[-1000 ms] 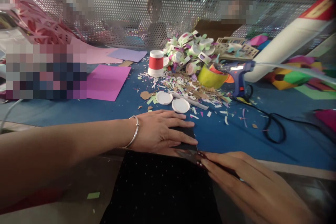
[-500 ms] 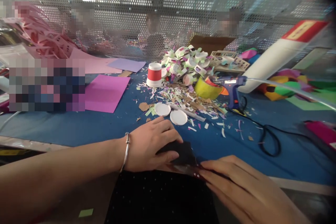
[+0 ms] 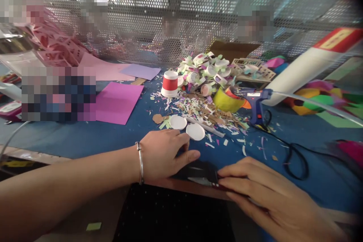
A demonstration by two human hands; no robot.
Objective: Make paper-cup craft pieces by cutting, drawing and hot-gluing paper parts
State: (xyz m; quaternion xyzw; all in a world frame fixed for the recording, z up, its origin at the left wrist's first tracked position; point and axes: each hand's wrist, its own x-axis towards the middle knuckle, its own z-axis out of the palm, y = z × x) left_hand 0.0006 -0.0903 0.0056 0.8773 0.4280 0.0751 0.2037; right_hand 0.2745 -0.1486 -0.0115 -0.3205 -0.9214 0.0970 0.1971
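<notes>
My left hand (image 3: pixel 166 155), with a metal bangle on the wrist, rests at the table's near edge, its fingers curled and pinching a small piece of black paper (image 3: pixel 200 169). From the right, my right hand (image 3: pixel 263 194) grips a craft knife (image 3: pixel 211 183) with a dark red handle. The blade tip lies on the black paper right beside my left fingertips. A larger black dotted sheet (image 3: pixel 172 215) hangs below the table edge under both hands.
Two white round lids (image 3: pixel 195 131) lie just beyond my left hand. Behind them are a heap of paper scraps (image 3: pixel 204 109), a red-and-white cup (image 3: pixel 169 83), yellow tape (image 3: pixel 227 99), a blue glue gun (image 3: pixel 256 100) with black cord (image 3: pixel 295 159), and magenta paper (image 3: pixel 117 102).
My left hand went from lying flat on the black paper to curled fingers pinching it. Both hands and the knife stay together at the table edge.
</notes>
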